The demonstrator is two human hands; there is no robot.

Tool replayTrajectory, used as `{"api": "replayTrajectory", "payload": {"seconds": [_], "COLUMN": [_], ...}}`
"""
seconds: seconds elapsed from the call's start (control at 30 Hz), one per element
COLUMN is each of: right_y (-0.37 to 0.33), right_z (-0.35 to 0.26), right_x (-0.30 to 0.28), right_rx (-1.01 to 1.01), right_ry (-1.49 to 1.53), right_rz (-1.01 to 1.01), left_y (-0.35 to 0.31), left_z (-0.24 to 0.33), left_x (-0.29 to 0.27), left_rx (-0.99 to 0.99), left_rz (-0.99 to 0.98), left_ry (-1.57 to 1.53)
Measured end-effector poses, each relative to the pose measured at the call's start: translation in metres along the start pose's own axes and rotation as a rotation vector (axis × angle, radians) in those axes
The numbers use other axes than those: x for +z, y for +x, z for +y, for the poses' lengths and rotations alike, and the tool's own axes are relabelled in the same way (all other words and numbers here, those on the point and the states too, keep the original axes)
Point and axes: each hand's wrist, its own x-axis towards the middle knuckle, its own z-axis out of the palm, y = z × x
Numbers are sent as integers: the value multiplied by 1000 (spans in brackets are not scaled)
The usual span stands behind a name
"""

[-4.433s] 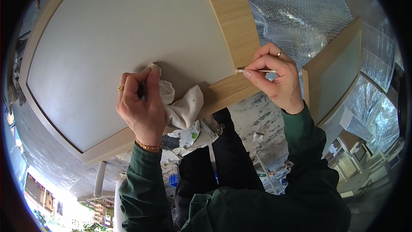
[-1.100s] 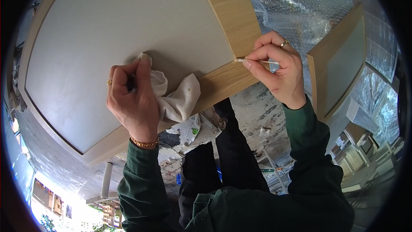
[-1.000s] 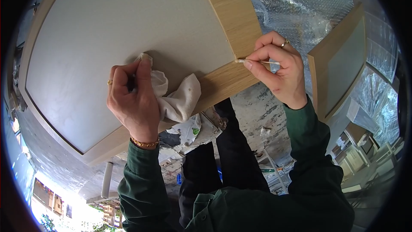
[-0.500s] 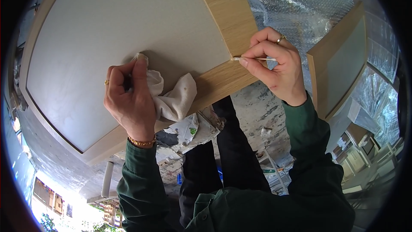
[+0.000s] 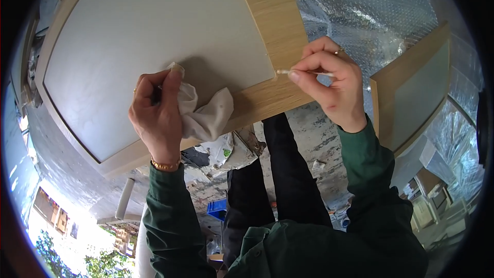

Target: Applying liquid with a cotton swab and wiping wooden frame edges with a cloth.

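A large panel with a pale grey face (image 5: pixel 154 36) and a light wooden frame (image 5: pixel 272 20) fills the upper left and middle. Over the grey face, my left hand (image 5: pixel 157 108) pinches a bunched white cloth (image 5: pixel 208 118) between thumb and fingers; the cloth's loose end hangs toward the near frame edge. Between the thumb and fingers of my right hand (image 5: pixel 334 85) is a thin cotton swab (image 5: pixel 282 72). Its off-white tip is at the inner corner of the frame, where wood meets grey face; whether it touches cannot be made out.
Bubble wrap (image 5: pixel 360 15) lies beyond the frame at the right. A smaller wood-framed panel (image 5: pixel 411 87) stands at the right, near clear plastic wrapping (image 5: pixel 458 128). Below are a paint-stained floor (image 5: pixel 303 139), a blue container (image 5: pixel 217 208) and a white tube (image 5: pixel 124 198).
My view has shifted slightly, and the panel appears a little more to the right. Both hands keep their grips; the swab tip stays around the inner corner.
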Motion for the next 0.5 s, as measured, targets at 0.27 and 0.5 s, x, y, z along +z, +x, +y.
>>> {"api": "replayTrajectory", "payload": {"seconds": [0.27, 0.5], "right_y": [-2, 1], "right_z": [3, 11], "right_x": [11, 17], "right_rx": [341, 477], "right_ry": [659, 886], "right_rz": [397, 507], "left_y": [-43, -50], "left_z": [53, 55], "left_x": [47, 85], "left_rx": [114, -141], "left_rz": [-276, -158], "left_ry": [-43, -72]}}
